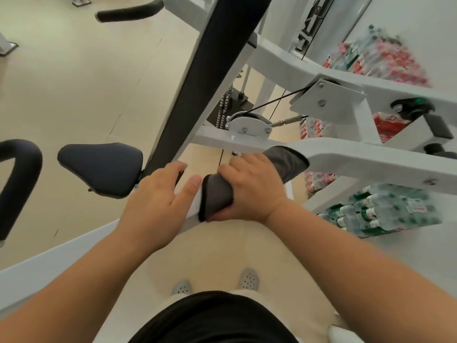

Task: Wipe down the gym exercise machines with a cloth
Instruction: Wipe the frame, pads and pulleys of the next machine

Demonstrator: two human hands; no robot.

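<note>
A white gym machine frame [351, 159] with a dark back pad [210, 78] and a dark seat [101, 167] fills the view. A grey cloth [217, 194] is wrapped over the white frame bar in front of me. My right hand [252, 186] grips the cloth around that bar. My left hand [158, 201] rests on the same bar just left of the cloth, fingers fairly straight, thumb near the cloth's edge.
Packs of bottled water [380, 214] are stacked against the wall at right, more packs [378, 60] higher up. A cable pulley [247, 123] and weight stack sit behind the bar. A black handle [128, 13] is at top left, another handle [17, 174] at far left.
</note>
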